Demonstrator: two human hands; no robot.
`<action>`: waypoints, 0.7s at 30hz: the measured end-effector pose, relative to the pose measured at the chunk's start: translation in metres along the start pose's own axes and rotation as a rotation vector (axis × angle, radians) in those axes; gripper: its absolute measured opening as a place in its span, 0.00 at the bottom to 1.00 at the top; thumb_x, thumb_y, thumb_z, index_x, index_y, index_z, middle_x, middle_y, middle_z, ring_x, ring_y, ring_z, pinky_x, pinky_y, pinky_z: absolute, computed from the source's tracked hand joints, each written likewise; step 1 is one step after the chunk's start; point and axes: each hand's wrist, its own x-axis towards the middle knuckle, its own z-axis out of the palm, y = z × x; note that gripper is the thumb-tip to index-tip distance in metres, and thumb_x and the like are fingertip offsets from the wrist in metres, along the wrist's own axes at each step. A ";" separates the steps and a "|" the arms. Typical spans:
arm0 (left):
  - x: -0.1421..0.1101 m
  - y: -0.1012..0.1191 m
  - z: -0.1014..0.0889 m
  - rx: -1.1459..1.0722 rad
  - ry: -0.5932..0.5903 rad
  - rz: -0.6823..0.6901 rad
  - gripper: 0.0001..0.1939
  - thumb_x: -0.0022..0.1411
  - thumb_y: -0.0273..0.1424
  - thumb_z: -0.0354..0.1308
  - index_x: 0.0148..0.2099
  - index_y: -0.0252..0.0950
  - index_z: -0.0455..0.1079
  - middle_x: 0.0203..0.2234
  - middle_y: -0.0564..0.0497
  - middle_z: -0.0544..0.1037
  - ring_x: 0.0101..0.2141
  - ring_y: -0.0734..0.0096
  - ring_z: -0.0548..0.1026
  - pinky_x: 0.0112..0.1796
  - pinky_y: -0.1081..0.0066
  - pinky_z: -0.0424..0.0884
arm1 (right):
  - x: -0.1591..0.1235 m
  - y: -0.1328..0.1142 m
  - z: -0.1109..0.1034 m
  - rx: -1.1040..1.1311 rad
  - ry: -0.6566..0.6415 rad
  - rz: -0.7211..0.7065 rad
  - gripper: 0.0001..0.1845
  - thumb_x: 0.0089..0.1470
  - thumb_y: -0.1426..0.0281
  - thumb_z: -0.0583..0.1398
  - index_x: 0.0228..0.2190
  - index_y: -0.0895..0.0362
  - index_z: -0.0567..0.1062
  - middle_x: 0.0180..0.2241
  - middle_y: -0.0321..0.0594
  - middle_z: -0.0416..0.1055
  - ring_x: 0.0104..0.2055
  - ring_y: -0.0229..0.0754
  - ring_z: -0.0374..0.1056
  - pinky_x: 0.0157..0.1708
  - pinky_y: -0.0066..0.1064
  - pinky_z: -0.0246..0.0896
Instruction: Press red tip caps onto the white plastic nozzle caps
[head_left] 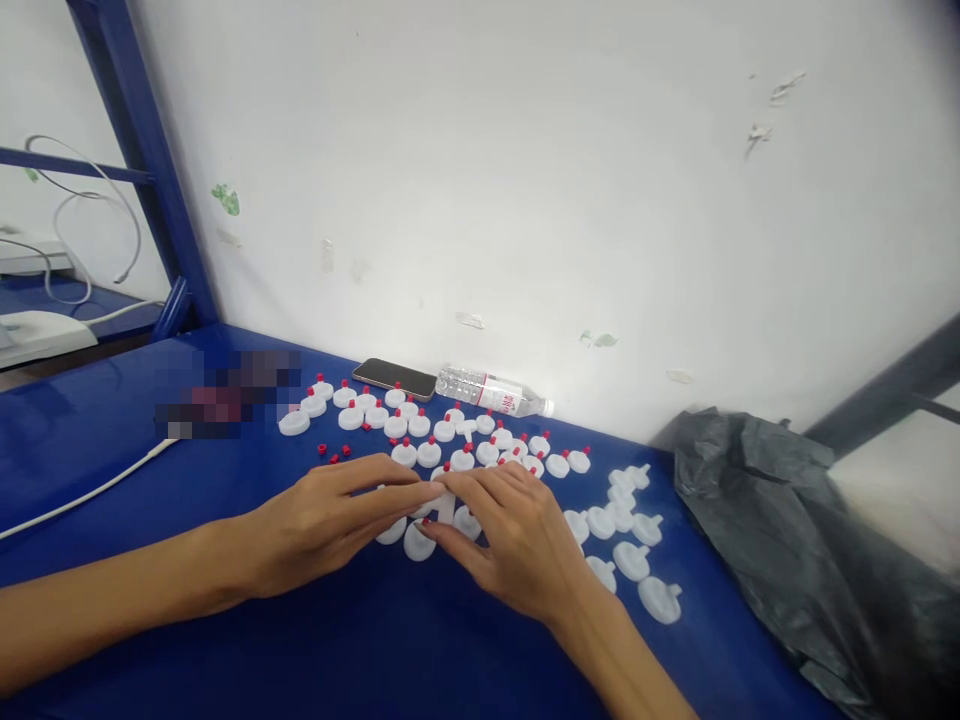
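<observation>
Here's a white cap on the blue bench, right below the fingertips, its short spout pointing away from the person, up to the right thumb. The right hand is nearer, thumb and forefinger spread around white plastic; grip, can't tell. Left hand: fingers close together, hold unclear. Beyond, red-tipped caps, then a bottle and phone.

So here, at the grip, the left hand and right hand partly hid white discs! Left of it, pixelation blurred a dark patch; right, the edge cut off a plastic bag.
</observation>
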 end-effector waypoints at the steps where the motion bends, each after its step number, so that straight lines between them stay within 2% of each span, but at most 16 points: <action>1: 0.000 0.000 0.000 0.008 0.005 0.003 0.21 0.72 0.24 0.50 0.64 0.38 0.63 0.44 0.46 0.78 0.43 0.73 0.78 0.44 0.75 0.78 | 0.000 0.000 -0.001 -0.001 0.007 0.005 0.15 0.64 0.60 0.60 0.45 0.58 0.72 0.36 0.40 0.79 0.35 0.42 0.74 0.39 0.37 0.64; 5: 0.000 -0.002 0.000 -0.009 -0.010 0.006 0.22 0.72 0.23 0.50 0.65 0.38 0.62 0.44 0.46 0.79 0.42 0.73 0.78 0.42 0.75 0.78 | 0.000 0.000 -0.001 0.016 0.020 0.025 0.14 0.64 0.60 0.59 0.45 0.58 0.72 0.37 0.40 0.79 0.36 0.42 0.75 0.39 0.36 0.63; 9: -0.001 -0.001 0.001 -0.022 -0.003 0.014 0.20 0.71 0.23 0.50 0.62 0.38 0.65 0.43 0.46 0.79 0.41 0.73 0.78 0.41 0.76 0.78 | 0.000 0.000 0.002 0.045 0.015 0.003 0.15 0.64 0.60 0.60 0.45 0.58 0.72 0.38 0.40 0.80 0.37 0.41 0.75 0.39 0.35 0.64; 13: 0.000 0.001 0.004 -0.022 0.056 -0.005 0.17 0.71 0.25 0.52 0.59 0.36 0.68 0.43 0.46 0.78 0.40 0.74 0.79 0.40 0.77 0.78 | 0.000 -0.001 0.002 0.025 0.036 -0.010 0.16 0.64 0.60 0.59 0.47 0.58 0.73 0.38 0.41 0.80 0.38 0.42 0.76 0.41 0.35 0.66; 17: 0.005 0.001 0.004 0.038 0.128 -0.074 0.11 0.69 0.29 0.57 0.52 0.35 0.73 0.36 0.48 0.80 0.35 0.72 0.78 0.36 0.74 0.78 | 0.001 -0.002 -0.003 0.011 0.064 -0.012 0.17 0.65 0.59 0.58 0.49 0.58 0.73 0.39 0.41 0.80 0.38 0.42 0.76 0.40 0.35 0.67; 21: 0.008 -0.002 0.003 0.022 0.091 -0.014 0.07 0.68 0.27 0.58 0.47 0.35 0.74 0.33 0.49 0.80 0.33 0.71 0.77 0.34 0.71 0.77 | 0.002 -0.004 -0.005 -0.002 0.075 -0.016 0.17 0.65 0.61 0.59 0.49 0.59 0.74 0.38 0.42 0.78 0.38 0.44 0.76 0.38 0.37 0.68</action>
